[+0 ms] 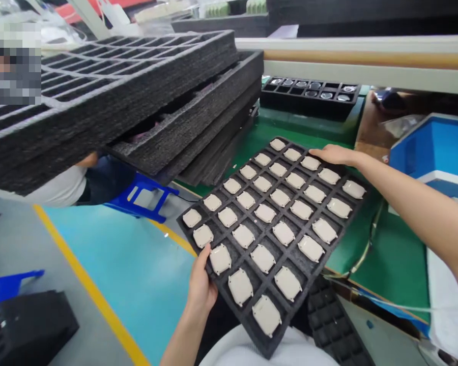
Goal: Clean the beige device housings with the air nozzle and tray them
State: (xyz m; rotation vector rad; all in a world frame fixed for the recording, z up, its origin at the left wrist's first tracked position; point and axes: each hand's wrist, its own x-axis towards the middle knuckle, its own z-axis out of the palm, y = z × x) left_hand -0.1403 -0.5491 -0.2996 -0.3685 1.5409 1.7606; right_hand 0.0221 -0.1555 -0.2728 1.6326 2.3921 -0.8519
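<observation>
Between both my hands is a black foam tray, tilted and partly over the green table. Its square pockets hold several rows of pale beige, square-shaped parts with small lugs at the corners, such as one part at the near corner. My left hand grips the tray's left edge, thumb on top and fingers underneath. At the far right edge, my right hand is closed on the rim with its thumb along the top; its other fingers are mostly hidden.
Thick black foam trays are stacked unevenly at the left. A smaller tray of round shiny pieces lies at the back of the green table. A blue bin stands right; a blue stool and a seated person are left.
</observation>
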